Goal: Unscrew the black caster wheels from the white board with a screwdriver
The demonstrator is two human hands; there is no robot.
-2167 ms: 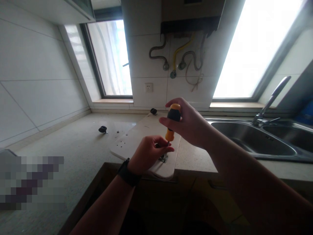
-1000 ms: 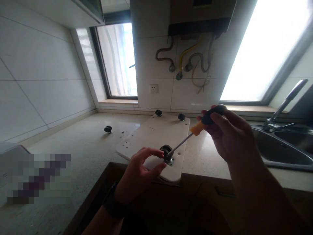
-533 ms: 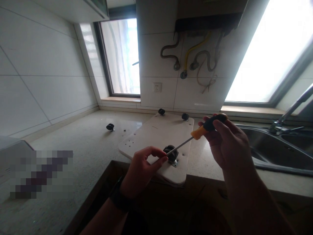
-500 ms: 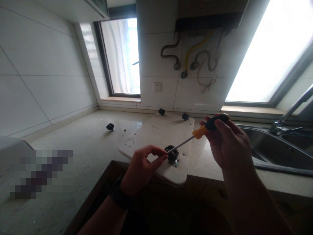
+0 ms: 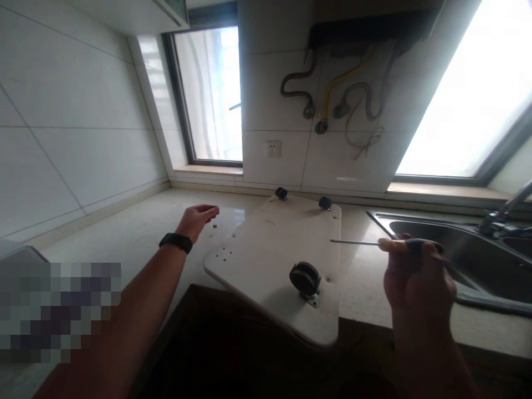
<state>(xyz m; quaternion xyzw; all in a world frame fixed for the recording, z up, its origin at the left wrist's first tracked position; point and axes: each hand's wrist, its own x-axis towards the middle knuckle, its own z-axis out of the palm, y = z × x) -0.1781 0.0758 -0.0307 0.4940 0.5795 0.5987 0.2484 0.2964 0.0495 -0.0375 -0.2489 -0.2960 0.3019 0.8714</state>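
The right hand [image 5: 418,282] has its fingers closed around the dark and yellow handle of a screwdriver [image 5: 409,245]. The metal shaft points left from these fingers, with its tip over the right edge of a white board [image 5: 266,260] and apart from every caster.

The left hand [image 5: 195,223] is over the desk [image 5: 145,227], just beyond the board's left side. Its visible fingers are drawn together and point right; the thumb is hidden, so how far the grip is open and whether it has hold of anything cannot be told. A black wristband [image 5: 177,241] is on that wrist. A small dark piece [image 5: 215,225] lies on the desk just to the right of the left fingertips.

The board lies flat on the desk between the two hands. The near caster [image 5: 305,279] stands on its metal plate, left of the right fingers and closer to the camera. The far left caster [image 5: 281,193] and the far right caster [image 5: 325,203] stand at the board's far corners, both beyond the left fingers and to their right. Small holes [image 5: 224,255] mark the near left corner, closer to the camera than the left fingers. The sink [image 5: 477,260] is to the right of the right fingers.
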